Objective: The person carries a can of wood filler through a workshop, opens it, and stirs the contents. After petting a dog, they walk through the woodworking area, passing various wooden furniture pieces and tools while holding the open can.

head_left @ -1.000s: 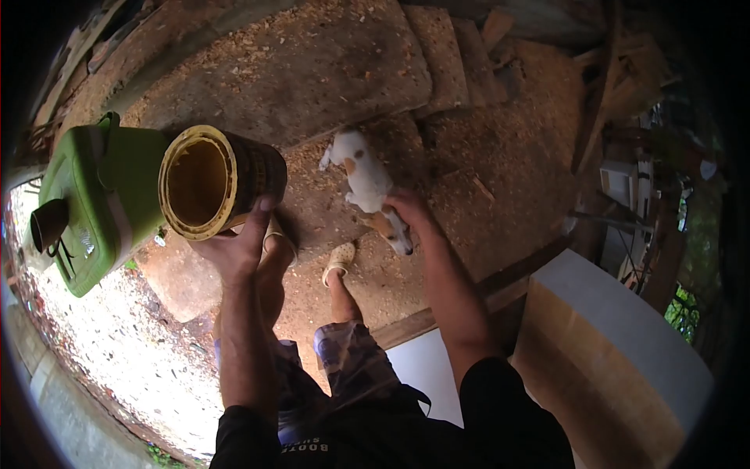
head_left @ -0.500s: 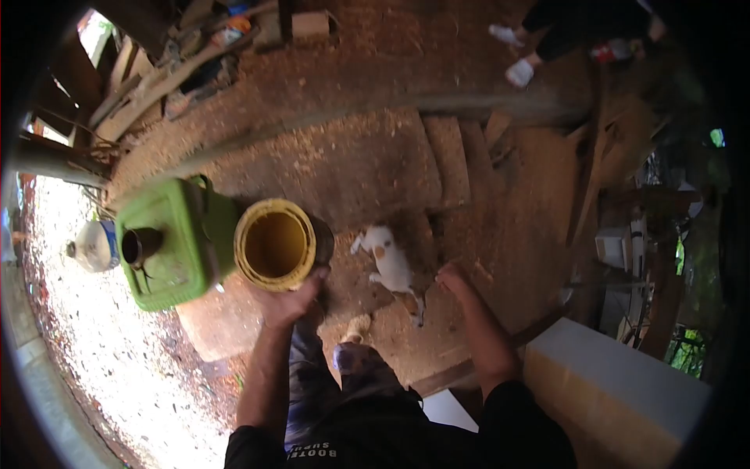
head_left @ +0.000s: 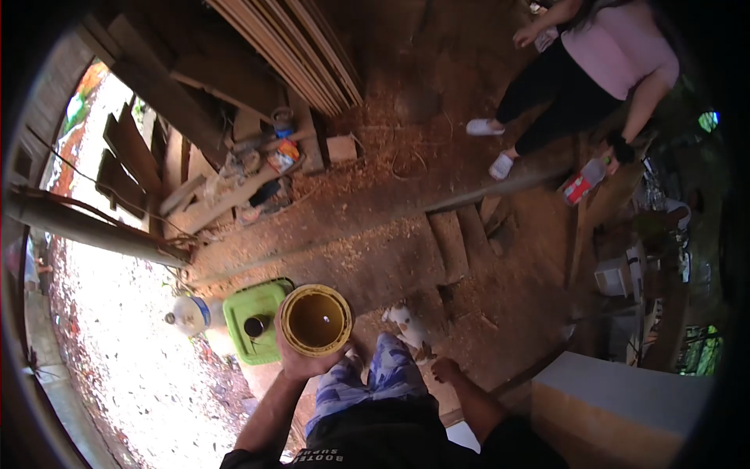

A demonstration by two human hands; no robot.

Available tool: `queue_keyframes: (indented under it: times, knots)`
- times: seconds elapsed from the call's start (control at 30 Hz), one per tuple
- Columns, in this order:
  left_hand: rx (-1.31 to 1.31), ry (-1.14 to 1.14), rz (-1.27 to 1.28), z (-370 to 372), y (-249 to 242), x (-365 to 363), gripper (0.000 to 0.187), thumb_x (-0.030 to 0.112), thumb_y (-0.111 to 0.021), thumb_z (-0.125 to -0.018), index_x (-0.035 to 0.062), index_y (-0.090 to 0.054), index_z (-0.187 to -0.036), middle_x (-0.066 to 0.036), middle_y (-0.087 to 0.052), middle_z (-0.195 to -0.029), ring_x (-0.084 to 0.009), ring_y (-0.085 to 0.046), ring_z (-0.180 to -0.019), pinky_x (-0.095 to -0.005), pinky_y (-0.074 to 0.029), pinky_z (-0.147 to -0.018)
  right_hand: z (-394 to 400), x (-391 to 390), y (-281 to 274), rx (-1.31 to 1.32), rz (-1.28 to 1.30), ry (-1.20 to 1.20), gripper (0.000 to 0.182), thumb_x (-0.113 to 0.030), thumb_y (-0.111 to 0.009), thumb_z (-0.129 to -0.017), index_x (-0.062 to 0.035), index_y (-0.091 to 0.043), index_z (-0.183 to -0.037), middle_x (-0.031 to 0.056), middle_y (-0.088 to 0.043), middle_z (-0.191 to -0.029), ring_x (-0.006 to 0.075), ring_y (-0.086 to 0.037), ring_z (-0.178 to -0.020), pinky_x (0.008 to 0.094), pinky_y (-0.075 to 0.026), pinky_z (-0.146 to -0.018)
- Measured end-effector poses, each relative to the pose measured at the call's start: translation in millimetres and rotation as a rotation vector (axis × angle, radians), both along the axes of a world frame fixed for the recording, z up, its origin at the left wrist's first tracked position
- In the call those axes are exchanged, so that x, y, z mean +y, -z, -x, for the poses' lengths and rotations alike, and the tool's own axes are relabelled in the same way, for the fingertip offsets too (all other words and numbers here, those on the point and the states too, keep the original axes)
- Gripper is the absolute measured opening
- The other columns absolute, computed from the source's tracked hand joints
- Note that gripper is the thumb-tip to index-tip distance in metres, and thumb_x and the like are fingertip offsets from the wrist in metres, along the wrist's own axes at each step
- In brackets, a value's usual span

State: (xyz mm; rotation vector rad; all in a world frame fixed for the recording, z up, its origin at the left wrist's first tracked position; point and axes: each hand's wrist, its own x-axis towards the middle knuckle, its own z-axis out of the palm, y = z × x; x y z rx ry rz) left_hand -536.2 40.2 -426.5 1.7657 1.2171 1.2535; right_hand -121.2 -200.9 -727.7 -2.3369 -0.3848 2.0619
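My left hand (head_left: 301,364) is closed round the side of a round yellow tub (head_left: 316,288), held up in front of my legs. Its top faces me uncovered, and the brownish-yellow inside shows a small bright glint. Just left of it and lower down is a green plastic container (head_left: 251,295) with a dark round cup-like piece (head_left: 255,326) on its top. My right hand (head_left: 446,371) hangs free at my right side, fingers curled in, with nothing visible in it. Close to that hand, on the ground, is a small white dog (head_left: 405,320) with brown patches.
A large clear bottle (head_left: 190,315) stands left of the green container. Stacked boards (head_left: 289,55) and wood scraps (head_left: 234,187) lie ahead on the left. Another person (head_left: 578,70) with a red-labelled bottle (head_left: 582,184) is ahead right. A white-topped box (head_left: 625,391) stands right of me.
The view has tilted up, showing more of the other person and the boards. The tub stays in my left hand. My right hand remains lowered at my side.
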Motion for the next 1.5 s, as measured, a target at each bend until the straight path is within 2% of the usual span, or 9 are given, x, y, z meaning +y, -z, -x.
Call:
queue_keyframes:
  times: [0.4,0.63,0.73,0.87,0.93,1.03,1.17,1.27,1.5]
  knots:
    - [0.050,-0.016,0.052,13.4,-113.9,120.7,0.084,0.033,-0.095,-0.061,-0.0012,-0.058,-0.128,-0.013,-0.071,-0.114,-0.0260,-0.070,-0.103,-0.0393,-0.056,-0.093,3.6,131.2,-126.0,-0.161,-0.157,-0.373,0.024,-0.016,-0.059,-0.098,0.0012,-0.070,-0.086,0.0135,-0.069,-0.077,0.0243,-0.069,-0.062,0.0381,-0.056,-0.052]
    - [0.215,-0.072,0.058,-20.3,-171.8,229.5,0.078,0.033,-0.093,-0.063,0.0026,-0.061,-0.127,-0.011,-0.072,-0.112,-0.0254,-0.071,-0.100,-0.0387,-0.056,-0.091,-59.4,234.6,-120.0,-0.015,-0.098,0.171,0.019,-0.016,-0.059,-0.098,-0.0007,-0.064,-0.089,0.0141,-0.067,-0.078,0.0269,-0.067,-0.061,0.0428,-0.054,-0.050]
    - [-0.013,-0.110,0.104,-52.6,-238.6,271.3,0.078,0.034,-0.093,-0.064,0.0030,-0.061,-0.127,-0.011,-0.071,-0.112,-0.0253,-0.071,-0.100,-0.0400,-0.056,-0.093,-64.3,306.2,-201.2,-0.142,-0.150,-0.062,0.019,-0.019,-0.058,-0.099,-0.0028,-0.064,-0.091,0.0142,-0.062,-0.073,0.0280,-0.065,-0.060,0.0399,-0.051,-0.050]
    - [0.062,-0.123,0.047,-66.2,-292.3,325.4,0.078,0.035,-0.092,-0.064,0.0019,-0.060,-0.128,-0.012,-0.070,-0.115,-0.0265,-0.070,-0.103,-0.0408,-0.055,-0.093,-102.1,393.6,-211.1,-0.419,-0.561,-1.457,0.022,-0.022,-0.071,-0.085,-0.0031,-0.072,-0.097,0.0147,-0.072,-0.090,0.0338,-0.072,-0.077,0.0474,-0.058,-0.068]
    - [-0.006,-0.160,0.042,-79.3,-324.5,351.2,0.079,0.035,-0.092,-0.064,0.0012,-0.060,-0.128,-0.013,-0.070,-0.115,-0.0269,-0.070,-0.104,-0.0409,-0.055,-0.093,-96.0,443.9,-252.0,-0.418,-0.671,-1.549,0.019,-0.021,-0.074,-0.080,-0.0061,-0.076,-0.090,0.0148,-0.072,-0.090,0.0321,-0.072,-0.082,0.0477,-0.058,-0.076]
    - [-0.060,-0.137,0.037,-91.6,-352.3,389.7,0.085,0.034,-0.094,-0.063,0.0007,-0.055,-0.132,-0.014,-0.068,-0.119,-0.0280,-0.068,-0.108,-0.0417,-0.054,-0.097,-67.2,515.6,-314.5,-0.231,-0.693,-0.830,0.016,-0.022,-0.076,-0.079,-0.0079,-0.077,-0.086,0.0120,-0.072,-0.089,0.0310,-0.070,-0.084,0.0451,-0.058,-0.077]
    - [-0.118,-0.093,-0.027,-117.0,-371.7,450.8,0.087,0.032,-0.095,-0.064,0.0008,-0.053,-0.133,-0.014,-0.066,-0.120,-0.0274,-0.067,-0.110,-0.0420,-0.053,-0.099,-45.0,603.7,-321.4,-0.329,-0.952,-1.739,0.017,-0.021,-0.072,-0.087,-0.0043,-0.071,-0.091,0.0097,-0.068,-0.082,0.0262,-0.068,-0.073,0.0402,-0.057,-0.068]
    - [-0.122,-0.044,0.016,-125.4,-370.1,504.8,0.087,0.032,-0.096,-0.065,0.0007,-0.053,-0.133,-0.013,-0.067,-0.118,-0.0258,-0.068,-0.108,-0.0406,-0.054,-0.096,-11.7,664.2,-367.2,0.058,-0.411,-0.198,0.022,-0.024,-0.065,-0.093,-0.0036,-0.069,-0.100,0.0117,-0.071,-0.088,0.0224,-0.071,-0.067,0.0365,-0.058,-0.059]
    - [-0.013,0.066,-0.113,-164.1,-379.5,670.7,0.077,0.039,-0.092,-0.069,0.0027,-0.060,-0.129,-0.009,-0.071,-0.116,-0.0212,-0.070,-0.103,-0.0369,-0.057,-0.091,-48.5,862.8,-355.9,-0.015,-0.519,-0.430,0.016,-0.018,-0.065,-0.086,-0.0029,-0.070,-0.086,0.0118,-0.070,-0.079,0.0259,-0.069,-0.067,0.0418,-0.056,-0.060]
